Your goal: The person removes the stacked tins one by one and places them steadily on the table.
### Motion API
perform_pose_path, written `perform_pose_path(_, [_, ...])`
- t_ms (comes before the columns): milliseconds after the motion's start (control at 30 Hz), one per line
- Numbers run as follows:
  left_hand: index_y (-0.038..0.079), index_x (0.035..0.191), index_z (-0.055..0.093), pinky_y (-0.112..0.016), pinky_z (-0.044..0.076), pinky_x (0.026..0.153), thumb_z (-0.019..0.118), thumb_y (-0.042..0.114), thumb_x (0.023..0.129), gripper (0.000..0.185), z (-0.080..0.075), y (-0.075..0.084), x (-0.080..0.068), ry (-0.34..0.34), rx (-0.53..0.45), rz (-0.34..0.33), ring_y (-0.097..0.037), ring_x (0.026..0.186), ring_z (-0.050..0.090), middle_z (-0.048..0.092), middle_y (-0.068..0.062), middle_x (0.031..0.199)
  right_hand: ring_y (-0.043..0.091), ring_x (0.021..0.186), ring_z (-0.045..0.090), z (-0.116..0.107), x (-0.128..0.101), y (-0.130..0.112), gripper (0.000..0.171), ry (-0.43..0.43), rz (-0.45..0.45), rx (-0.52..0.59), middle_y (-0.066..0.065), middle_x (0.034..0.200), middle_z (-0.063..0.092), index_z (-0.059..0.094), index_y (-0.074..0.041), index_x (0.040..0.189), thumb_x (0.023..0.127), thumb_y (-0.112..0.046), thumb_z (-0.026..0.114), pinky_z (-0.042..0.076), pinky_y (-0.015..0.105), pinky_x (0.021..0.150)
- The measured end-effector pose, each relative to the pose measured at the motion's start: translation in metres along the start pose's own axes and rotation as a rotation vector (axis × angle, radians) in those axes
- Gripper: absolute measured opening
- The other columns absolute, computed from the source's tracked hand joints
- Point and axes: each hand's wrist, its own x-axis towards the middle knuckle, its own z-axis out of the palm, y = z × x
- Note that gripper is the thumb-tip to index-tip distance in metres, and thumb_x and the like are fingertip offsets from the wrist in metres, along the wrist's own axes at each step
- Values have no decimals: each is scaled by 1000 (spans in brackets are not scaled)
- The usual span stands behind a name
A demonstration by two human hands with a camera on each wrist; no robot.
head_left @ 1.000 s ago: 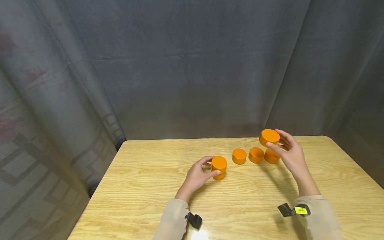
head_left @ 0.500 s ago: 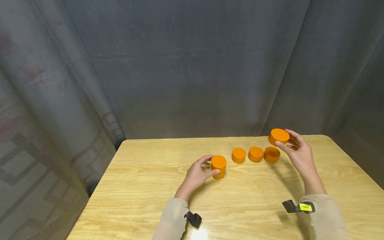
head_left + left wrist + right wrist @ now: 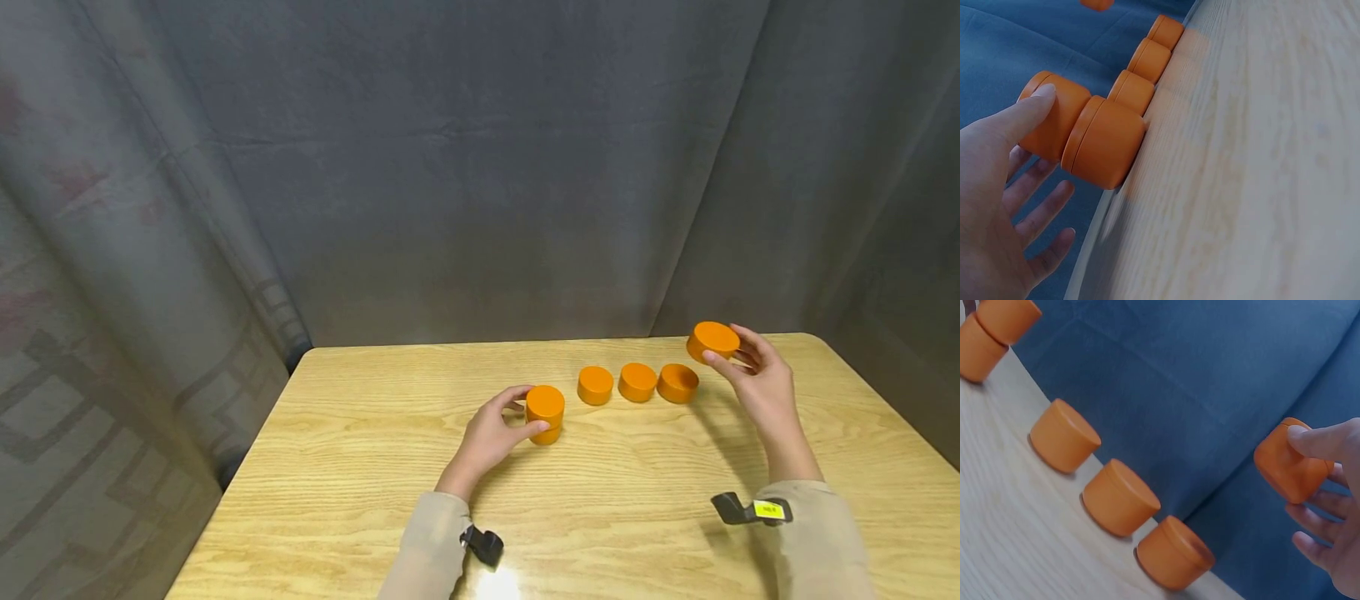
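Note:
My left hand (image 3: 487,442) pinches an orange round lidded tin (image 3: 544,402) between thumb and fingers. That tin sits on top of a second orange tin (image 3: 1113,147), which stands on the table. Up in the air at the right, my right hand (image 3: 765,387) grips another orange tin (image 3: 1288,462) by its sides, thumb toward me. Between the hands, toward the back, three like tins stand in a row: a left one (image 3: 595,386), a middle one (image 3: 637,382) and a right one (image 3: 677,384) with its top in shadow. The raised tin is above and right of this row.
The wooden table (image 3: 360,475) has its back edge close behind the row of tins. A grey curtain (image 3: 465,183) hangs behind it and along the sides. Black straps with small mounts (image 3: 483,546) sit on both sleeves.
My right hand has moved to the right with its tin, from over the right end of the row to beyond it. The left hand stays on the stack.

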Motion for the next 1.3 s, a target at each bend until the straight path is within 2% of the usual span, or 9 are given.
perform_pose_path(200, [33,136,58,-44,49,90,79,44,82,59,0,-1,-1,-1,5,-2,-16,112,60,59,11,131,-9,95,46,0,0,12,67,16,26,13,-21,112,49,40,3,148,94,-23,70,40,2,78])
perform_pose_path(567, [34,136,57,-44,49,89,79,46,83,59,0,-2,-1,-3,8,-6,-16,111,60,59,12,131,-9,92,43,3,2,30,68,56,99,-55,-2,122,54,40,4,148,94,-25,70,38,2,76])
perform_pose_path(867, [34,136,58,-44,49,90,79,46,83,59,0,-2,-1,-6,8,-8,-16,112,60,59,12,132,-8,95,42,2,2,43,69,38,152,-54,13,132,50,36,3,150,95,-25,68,38,2,76])
perform_pose_path(1067, [34,135,58,-45,49,89,79,45,83,58,0,-1,-1,-2,7,-5,-17,112,59,60,12,131,-8,93,43,2,3,50,70,51,213,-57,12,131,50,36,1,151,95,-26,68,37,3,77])
perform_pose_path(1300, [34,135,58,-44,49,89,79,45,82,58,0,-2,-1,-1,8,-10,-16,111,59,60,13,130,-7,94,46,2,3,56,72,25,274,-36,14,133,48,32,3,151,96,-27,67,40,3,78])
